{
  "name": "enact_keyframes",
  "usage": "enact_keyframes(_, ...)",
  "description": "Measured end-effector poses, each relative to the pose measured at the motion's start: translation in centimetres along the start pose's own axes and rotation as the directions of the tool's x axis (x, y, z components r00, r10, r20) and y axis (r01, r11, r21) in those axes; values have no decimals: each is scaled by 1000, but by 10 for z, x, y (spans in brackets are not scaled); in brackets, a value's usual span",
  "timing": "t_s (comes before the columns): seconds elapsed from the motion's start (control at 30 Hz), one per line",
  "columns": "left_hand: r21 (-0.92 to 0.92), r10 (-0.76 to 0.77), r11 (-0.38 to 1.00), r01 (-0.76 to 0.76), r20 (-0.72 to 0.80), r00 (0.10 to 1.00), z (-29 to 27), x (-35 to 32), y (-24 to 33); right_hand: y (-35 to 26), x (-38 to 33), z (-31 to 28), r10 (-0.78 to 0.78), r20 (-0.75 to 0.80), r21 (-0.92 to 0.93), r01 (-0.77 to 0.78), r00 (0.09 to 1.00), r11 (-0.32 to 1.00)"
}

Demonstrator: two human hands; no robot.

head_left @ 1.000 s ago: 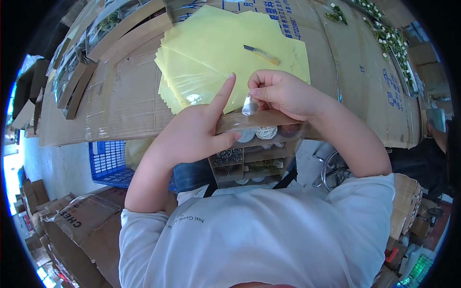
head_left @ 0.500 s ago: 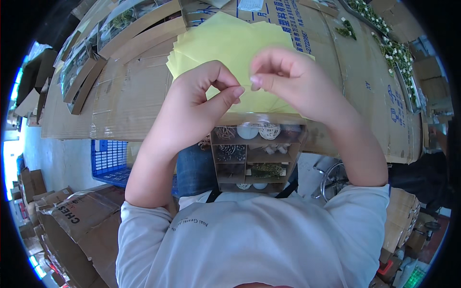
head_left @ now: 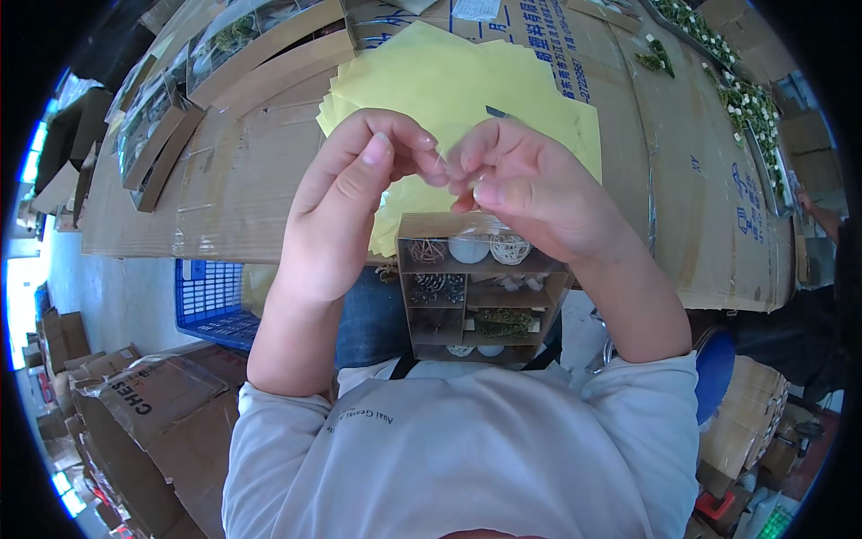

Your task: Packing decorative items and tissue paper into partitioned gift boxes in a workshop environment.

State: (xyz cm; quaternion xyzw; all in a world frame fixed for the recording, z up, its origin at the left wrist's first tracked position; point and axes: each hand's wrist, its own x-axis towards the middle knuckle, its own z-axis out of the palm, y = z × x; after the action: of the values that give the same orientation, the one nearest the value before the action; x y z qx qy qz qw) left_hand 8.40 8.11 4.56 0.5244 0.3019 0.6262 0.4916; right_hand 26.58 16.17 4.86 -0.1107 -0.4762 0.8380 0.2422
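My left hand (head_left: pixel 346 193) and my right hand (head_left: pixel 539 193) meet above the yellow sheets (head_left: pixel 449 81), fingers curled. The left thumb stands apart from its bent fingers, whose tips touch the right fingertips. In my right hand, thumb and fingers are drawn together in a pinch. A faint clear sliver seems to show between the fingertips, too small to name. Below them, a compartmented cardboard box (head_left: pixel 404 301) with a clear front leans at the table edge in front of my lap. Inside it are a white ball (head_left: pixel 469 249), a woven ball (head_left: pixel 510 249) and a mossy piece (head_left: pixel 503 322).
The table is covered with cardboard (head_left: pixel 224 180). Long cardboard boxes with clear fronts (head_left: pixel 269 54) stand at far left. Greenery with white flowers (head_left: pixel 745 103) lies in trays at far right. A blue basket (head_left: pixel 211 305) is below left, a blue round seat (head_left: pixel 716 373) at right.
My hands have come together, with the right moving left and the left fingers reaching over to it. The left thumb has parted from its fingers. Someone's hand now shows at the far right.
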Motion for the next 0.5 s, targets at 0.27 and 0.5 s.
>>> enact_keyframes(0.27,-19,21,1000,-21,-18,1000,1,-3,-2,-1,-2,-1,-1,-22,-139,-2,1000,990)
enact_keyframes(0.5,-60,101,992,-109,-125,987,-16,-4,-5,-6,-10,-3,-58,24,-194,62,998,979)
